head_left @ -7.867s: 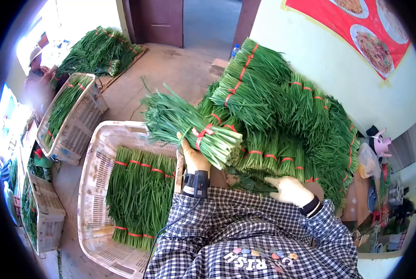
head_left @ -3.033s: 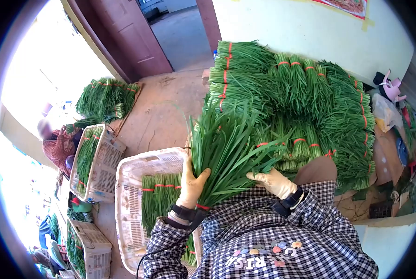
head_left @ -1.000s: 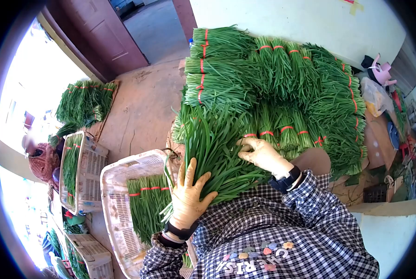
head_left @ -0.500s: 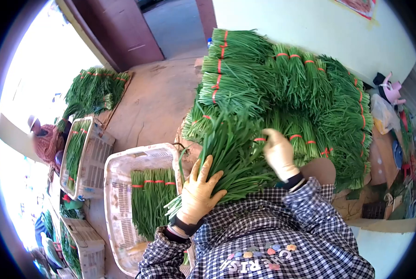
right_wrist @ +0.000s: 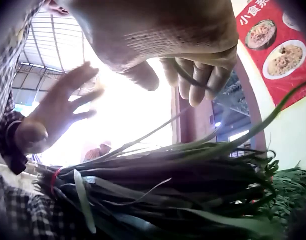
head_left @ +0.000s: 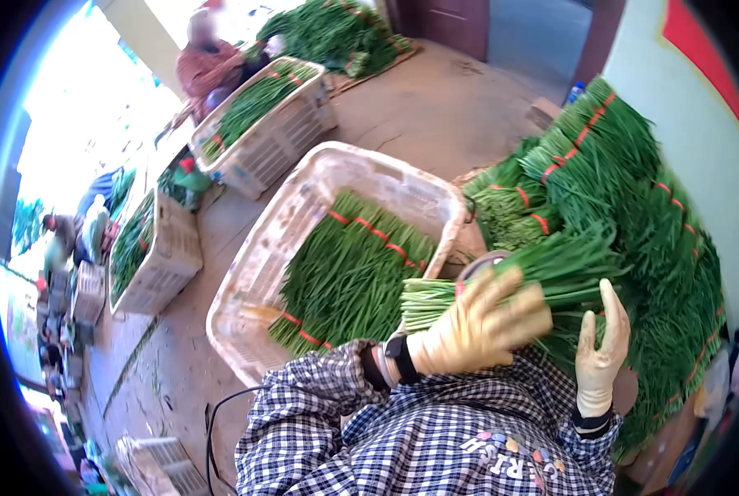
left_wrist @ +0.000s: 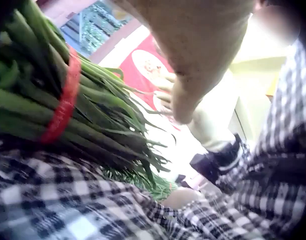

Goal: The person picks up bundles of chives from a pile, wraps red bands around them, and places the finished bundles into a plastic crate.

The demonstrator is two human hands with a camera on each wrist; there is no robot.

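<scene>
A bunch of green leafy stalks (head_left: 427,304) lies across the lap in the head view, its pale cut ends toward the left. The gloved left hand (head_left: 483,324) is spread over it, blurred, fingers extended. To the right, the gloved right hand (head_left: 603,351) is raised beside the leaves with its fingers straight. A red tie (left_wrist: 64,97) rings the bunch in the left wrist view. From the right wrist, the right hand (right_wrist: 178,50) appears above the leaves (right_wrist: 158,180), a thin leaf crossing its fingers; the left hand (right_wrist: 58,112) is off the bunch there.
A white crate (head_left: 245,285) with tied bunches stands left of the lap. Piled bunches (head_left: 601,182) rise at the right by the wall. Farther left are more filled crates (head_left: 258,157) and a seated person (head_left: 208,66); a doorway (head_left: 526,37) is at the back.
The head view has turned toward the left. The bunch now lies more sideways, its cut ends leftward. The left hand has shifted across it, and the right hand is lower, with fingers pointing up.
</scene>
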